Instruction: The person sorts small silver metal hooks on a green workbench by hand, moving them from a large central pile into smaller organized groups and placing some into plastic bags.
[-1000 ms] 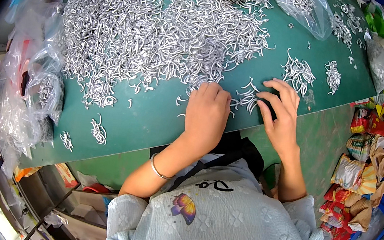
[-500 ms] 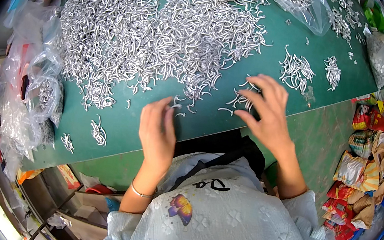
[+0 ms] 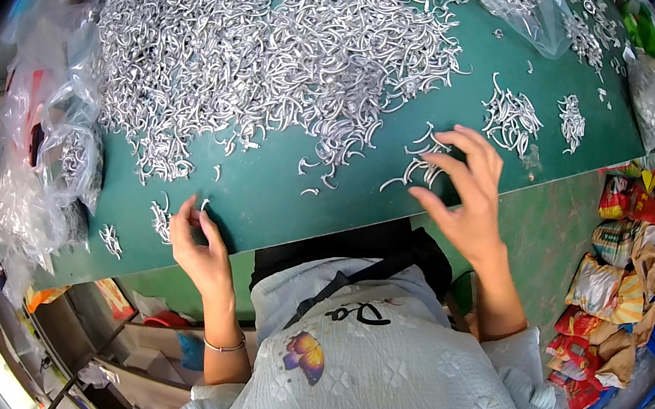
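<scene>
My left hand [image 3: 205, 254] is beside a small pile of curved silvery metal pieces [image 3: 161, 223] at the left of the table. Between its thumb and forefinger a small metal piece [image 3: 204, 205] shows, its far end hidden by the fingers. Over on the right, my right hand [image 3: 467, 195] is open, fingers spread and curved. Its fingertips are next to a few loose curved pieces [image 3: 416, 167] lying on the green table. A big heap of similar pieces [image 3: 264, 62] spreads beyond both hands.
Two sorted piles, a larger one [image 3: 511, 122] and a smaller one [image 3: 572, 123], lie at the right. A tiny pile [image 3: 111, 240] is at the far left. Clear plastic bags [image 3: 82, 162] crowd the left edge; another bag with pieces [image 3: 530, 11] stands at the back.
My left hand has moved left and nearer me, from below the heap to the small left pile, with a metal piece at its fingertips. My right hand has stayed almost in place.
</scene>
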The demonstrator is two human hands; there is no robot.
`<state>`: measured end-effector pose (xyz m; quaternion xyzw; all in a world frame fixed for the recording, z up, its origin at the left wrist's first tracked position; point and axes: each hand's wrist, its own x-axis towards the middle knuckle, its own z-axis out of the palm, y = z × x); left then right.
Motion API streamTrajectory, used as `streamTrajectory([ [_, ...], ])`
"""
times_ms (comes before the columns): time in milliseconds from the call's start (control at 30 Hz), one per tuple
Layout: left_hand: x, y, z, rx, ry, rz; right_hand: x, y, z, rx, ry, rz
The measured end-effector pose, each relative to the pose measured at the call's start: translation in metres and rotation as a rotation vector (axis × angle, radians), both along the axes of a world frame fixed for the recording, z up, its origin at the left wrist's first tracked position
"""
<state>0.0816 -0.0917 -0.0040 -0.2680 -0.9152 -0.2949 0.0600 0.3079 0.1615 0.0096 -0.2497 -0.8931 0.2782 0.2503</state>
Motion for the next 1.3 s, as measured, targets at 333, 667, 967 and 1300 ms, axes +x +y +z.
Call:
streamTrajectory([
  [333,-0.004,-0.029,-0.006,0.075,0.057,0.097,-0.01,0.0,-0.007,0.167,-0.112,-0.053],
  [667,-0.023,-0.044,-0.01,-0.038,0.171,0.179,-0.008,0.004,-0.014,0.259,-0.192,-0.228],
  [967,-0.045,-0.031,-0.014,-0.136,0.223,0.084,-0.027,-0.001,-0.019,0.31,-0.234,-0.135],
  [1300,-0.016,-0.004,0.008,0.006,0.15,-0.118,-0.022,0.019,-0.011,0.355,-0.12,-0.189],
])
